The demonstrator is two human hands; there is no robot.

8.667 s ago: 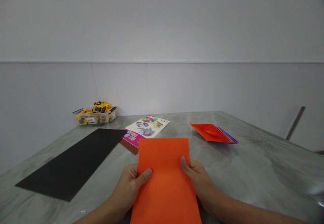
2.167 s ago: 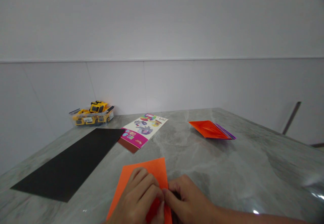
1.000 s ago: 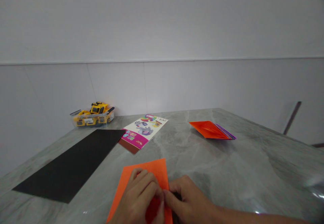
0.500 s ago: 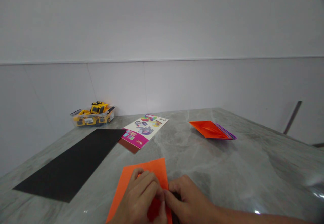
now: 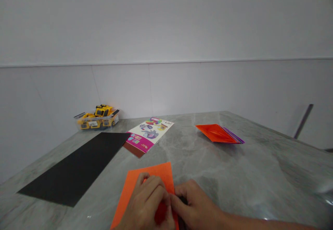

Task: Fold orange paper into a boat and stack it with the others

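An orange paper sheet [image 5: 156, 174] lies on the grey marble table [image 5: 234, 174] at the near edge. My left hand [image 5: 145, 205] rests on top of it with fingers curled and pressed together. Just to its right, my right hand [image 5: 197, 209] has its fingertips pinched against the sheet's right edge, touching the left hand's fingertips. The lower part of the sheet is hidden under both hands.
A long black sheet [image 5: 78, 164] lies to the left. Behind it a clear tub holds a yellow toy truck [image 5: 100, 116] by the wall. A colourful booklet [image 5: 149, 133] lies mid-table. A stack of folded orange and purple papers [image 5: 220, 134] sits at the far right.
8.7 s ago both hands held the orange sheet up by its sides. It now lies flat with both hands pressing on it. Over the last second the hands have hardly moved.
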